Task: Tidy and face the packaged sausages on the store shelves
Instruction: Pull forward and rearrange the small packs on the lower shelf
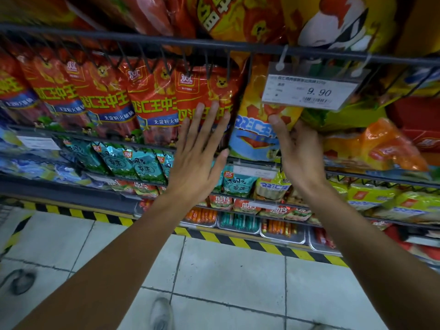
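A row of red sausage packs (152,101) hangs upright from hooks on the wire shelf rail (142,41). My left hand (200,153) lies flat with straight fingers against the rightmost red pack (202,91). Next to it hangs a yellow and blue sausage pack (257,129). My right hand (297,153) holds that pack's right edge, thumb on its front; its fingers are hidden behind the pack.
A price tag reading 9.90 (309,91) hangs from the rail above my right hand. Teal packs (133,163) fill the shelf below, orange and yellow bags (381,148) lie at right. Trays of loose sausages (238,222) sit low, above a striped floor edge (238,241).
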A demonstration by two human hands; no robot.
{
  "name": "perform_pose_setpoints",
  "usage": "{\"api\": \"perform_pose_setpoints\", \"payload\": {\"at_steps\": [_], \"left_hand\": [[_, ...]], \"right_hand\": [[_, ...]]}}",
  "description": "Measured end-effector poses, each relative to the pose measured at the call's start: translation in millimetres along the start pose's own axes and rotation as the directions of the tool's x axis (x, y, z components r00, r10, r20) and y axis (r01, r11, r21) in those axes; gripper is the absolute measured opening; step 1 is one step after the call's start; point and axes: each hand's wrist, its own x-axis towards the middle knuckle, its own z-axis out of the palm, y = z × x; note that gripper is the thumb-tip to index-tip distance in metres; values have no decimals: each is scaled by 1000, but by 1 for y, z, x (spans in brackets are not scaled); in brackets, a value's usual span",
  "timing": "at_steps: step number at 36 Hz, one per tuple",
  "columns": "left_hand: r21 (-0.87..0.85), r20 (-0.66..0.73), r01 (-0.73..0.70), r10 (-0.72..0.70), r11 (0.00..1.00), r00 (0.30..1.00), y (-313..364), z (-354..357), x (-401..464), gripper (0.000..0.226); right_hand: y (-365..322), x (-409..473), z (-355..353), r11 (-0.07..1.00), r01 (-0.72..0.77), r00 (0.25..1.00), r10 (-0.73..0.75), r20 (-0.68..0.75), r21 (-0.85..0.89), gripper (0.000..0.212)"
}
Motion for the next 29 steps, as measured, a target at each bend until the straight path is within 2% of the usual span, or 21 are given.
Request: {"api": "perform_pose_setpoints", "payload": {"at_steps": [2,5,9,15,20,24,29], "left_hand": [[-20,2,-5,5,1000,1000,3,0,0,61],[5,28,-19,19,1000,999,7,1,0,62],[52,36,-23,21,998,999,8,2,1,63],[56,31,-26,24,998,999,10,1,-3,63],[44,41,-6,4,999,999,14,-2,-7,66],[51,91,-8,3,999,996,13,-6,-16,66],[28,113,-8,5,1000,994,15,-9,-27,65]], "right_hand": [[0,0,-1,1000,2,1000,-2,-3,-25,59],[0,-2,-2,1000,-6,1000,5,2,29,54],[0,-5,0,998,0,997,5,-76,66,35],[2,-6,0,999,43,999,-44,-32,-17,26],[0,-1,-3,991,34,998,-27,54,-129,38],[6,-2,2,984,-6,972,47,229,-177,32],[8,-9,5,988,-83,966,113,232,-132,63]]}}
